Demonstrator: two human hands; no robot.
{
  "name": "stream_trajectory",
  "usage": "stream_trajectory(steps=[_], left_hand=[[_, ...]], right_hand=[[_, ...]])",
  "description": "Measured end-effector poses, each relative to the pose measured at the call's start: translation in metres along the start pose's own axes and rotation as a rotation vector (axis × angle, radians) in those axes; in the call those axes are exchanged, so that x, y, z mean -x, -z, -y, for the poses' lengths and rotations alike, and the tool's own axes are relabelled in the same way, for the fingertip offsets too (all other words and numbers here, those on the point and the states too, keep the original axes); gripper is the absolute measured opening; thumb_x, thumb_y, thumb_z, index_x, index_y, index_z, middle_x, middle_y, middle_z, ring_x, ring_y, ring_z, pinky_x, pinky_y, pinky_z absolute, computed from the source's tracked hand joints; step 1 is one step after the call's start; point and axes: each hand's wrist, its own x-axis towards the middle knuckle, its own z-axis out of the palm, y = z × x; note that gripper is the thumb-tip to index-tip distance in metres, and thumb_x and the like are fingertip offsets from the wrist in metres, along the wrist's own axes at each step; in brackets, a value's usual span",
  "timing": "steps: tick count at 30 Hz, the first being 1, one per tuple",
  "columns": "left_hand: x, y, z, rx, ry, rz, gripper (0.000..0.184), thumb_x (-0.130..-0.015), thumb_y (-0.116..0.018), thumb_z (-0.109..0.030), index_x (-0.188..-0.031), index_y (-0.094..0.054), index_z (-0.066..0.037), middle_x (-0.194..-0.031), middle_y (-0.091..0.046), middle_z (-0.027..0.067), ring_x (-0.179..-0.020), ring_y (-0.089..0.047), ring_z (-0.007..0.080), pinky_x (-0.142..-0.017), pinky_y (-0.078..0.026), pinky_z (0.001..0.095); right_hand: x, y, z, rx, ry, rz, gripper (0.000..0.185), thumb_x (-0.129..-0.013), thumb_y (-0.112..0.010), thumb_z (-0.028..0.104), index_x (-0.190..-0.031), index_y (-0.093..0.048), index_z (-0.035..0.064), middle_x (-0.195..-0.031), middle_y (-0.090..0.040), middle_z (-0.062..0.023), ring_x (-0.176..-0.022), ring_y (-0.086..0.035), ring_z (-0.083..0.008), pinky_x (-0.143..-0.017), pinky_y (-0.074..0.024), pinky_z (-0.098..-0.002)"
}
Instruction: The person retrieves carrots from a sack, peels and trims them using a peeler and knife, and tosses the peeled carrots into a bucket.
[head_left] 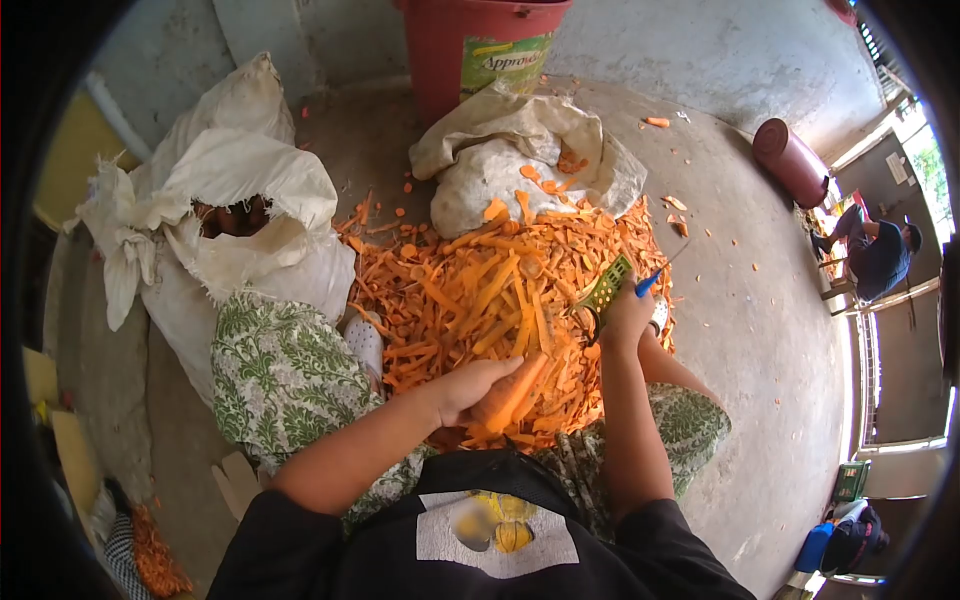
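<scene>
My left hand (pixel 473 390) is closed around a large carrot (pixel 515 398), its tip pointing up and right over the heap. Beneath both hands spreads a big heap of carrot peelings (pixel 480 300), lying between my legs. In my closed right hand (pixel 630 315) is a blue-handled knife (pixel 648 284), its thin blade slanting up to the right. Against that hand's left side is a flat green piece with holes (pixel 605 288); I cannot make out its kind or whether I grip it. A white shoe (pixel 365 343) with holes shows left of the peelings.
An opened white sack (pixel 245 205) stands at the left, its contents dark. Another sack (pixel 490 185) lies crumpled behind the heap, before a red bin (pixel 430 60). A maroon drum (pixel 790 160) leans right. Another person (pixel 875 255) sits far right. Carrot scraps dot the concrete floor (pixel 770 370).
</scene>
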Motion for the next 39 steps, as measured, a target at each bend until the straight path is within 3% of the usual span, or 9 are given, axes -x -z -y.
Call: stream_trajectory(steps=[4, 8, 14, 16, 22, 32, 34, 36, 39], left_hand=[[-0.017, 0.017, 0.004, 0.154, -0.026, 0.165, 0.043, -0.090, -0.032, -0.040, -0.101, -0.050, -0.002, -0.083, -0.059, 0.0110, -0.070, -0.060, 0.0209, -0.055, -0.052, 0.0333], [-0.013, 0.007, 0.002, 0.194, -0.139, -0.029, 0.043, -0.090, -0.032, -0.040, -0.099, -0.049, -0.002, -0.077, -0.057, 0.0093, -0.066, -0.060, 0.0200, -0.055, -0.051, 0.0325], [0.006, -0.001, 0.000, -0.052, -0.087, 0.220, 0.042, -0.091, -0.033, -0.038, -0.102, -0.048, 0.000, -0.079, -0.056, 0.0089, -0.064, -0.058, 0.0196, -0.059, -0.052, 0.0333], [0.005, 0.002, 0.000, 0.182, -0.015, 0.261, 0.042, -0.091, -0.033, -0.038, -0.103, -0.047, 0.000, -0.081, -0.056, 0.0092, -0.069, -0.058, 0.0189, -0.057, -0.051, 0.0340], [-0.015, 0.017, 0.003, 0.409, -0.061, 0.066, 0.043, -0.092, -0.026, -0.041, -0.106, -0.048, -0.007, -0.082, -0.058, 0.0043, -0.070, -0.057, 0.0156, -0.050, -0.048, 0.0304], [0.000, -0.006, -0.006, 0.289, -0.032, 0.112, 0.040, -0.091, -0.031, -0.041, -0.107, -0.046, -0.007, -0.088, -0.055, 0.0062, -0.072, -0.056, 0.0182, -0.054, -0.048, 0.0332], [-0.010, 0.010, -0.003, 0.346, -0.068, 0.083, 0.041, -0.091, -0.032, -0.042, -0.106, -0.047, -0.007, -0.088, -0.055, 0.0061, -0.073, -0.056, 0.0181, -0.055, -0.048, 0.0345], [-0.018, 0.016, 0.000, 0.459, -0.074, 0.164, 0.043, -0.090, -0.031, -0.044, -0.105, -0.047, -0.007, -0.088, -0.055, 0.0055, -0.076, -0.056, 0.0175, -0.055, -0.048, 0.0357], [-0.013, 0.014, -0.002, 0.336, -0.088, 0.126, 0.043, -0.090, -0.029, -0.045, -0.104, -0.047, -0.008, -0.086, -0.055, 0.0050, -0.078, -0.057, 0.0175, -0.055, -0.047, 0.0349]], right_hand=[[0.090, -0.013, 0.044, 0.055, 0.339, 0.282, 0.028, -0.087, -0.044, 0.022, -0.066, -0.048, 0.0037, -0.052, -0.044, -0.0006, -0.045, -0.039, -0.0083, -0.041, -0.0300, -0.0243], [0.129, -0.022, 0.044, 0.271, 0.528, 0.326, 0.023, -0.087, -0.047, 0.020, -0.074, -0.050, 0.0009, -0.056, -0.048, -0.0073, -0.051, -0.044, -0.0150, -0.048, -0.0360, -0.0297], [0.019, -0.011, 0.025, 0.101, 0.136, -0.020, 0.029, -0.088, -0.045, 0.022, -0.065, -0.047, 0.0038, -0.051, -0.041, 0.0020, -0.043, -0.034, -0.0069, -0.040, -0.0272, -0.0247], [0.018, 0.001, 0.023, 0.027, 0.066, 0.035, 0.029, -0.089, -0.044, 0.023, -0.074, -0.054, 0.0000, -0.056, -0.051, -0.0009, -0.044, -0.041, -0.0091, -0.043, -0.0332, -0.0240], [0.130, -0.022, 0.049, 0.122, 0.568, 0.292, 0.024, -0.086, -0.049, 0.020, -0.073, -0.051, -0.0003, -0.057, -0.053, -0.0103, -0.045, -0.047, -0.0164, -0.043, -0.0343, -0.0286], [0.037, -0.007, 0.052, -0.031, 0.107, 0.019, 0.029, -0.089, -0.042, 0.024, -0.070, -0.050, 0.0038, -0.053, -0.045, 0.0006, -0.047, -0.041, -0.0091, -0.043, -0.0304, -0.0261], [0.079, -0.011, 0.063, -0.050, 0.179, 0.232, 0.028, -0.089, -0.043, 0.023, -0.070, -0.049, 0.0037, -0.054, -0.046, -0.0011, -0.046, -0.041, -0.0099, -0.043, -0.0314, -0.0260], [0.115, -0.023, 0.050, 0.042, 0.548, 0.279, 0.026, -0.088, -0.045, 0.022, -0.071, -0.049, 0.0033, -0.054, -0.047, -0.0033, -0.047, -0.041, -0.0114, -0.044, -0.0327, -0.0264], [0.122, -0.026, 0.055, 0.205, 0.564, 0.276, 0.026, -0.088, -0.044, 0.022, -0.072, -0.049, 0.0029, -0.052, -0.045, -0.0041, -0.045, -0.040, -0.0129, -0.043, -0.0325, -0.0278]])
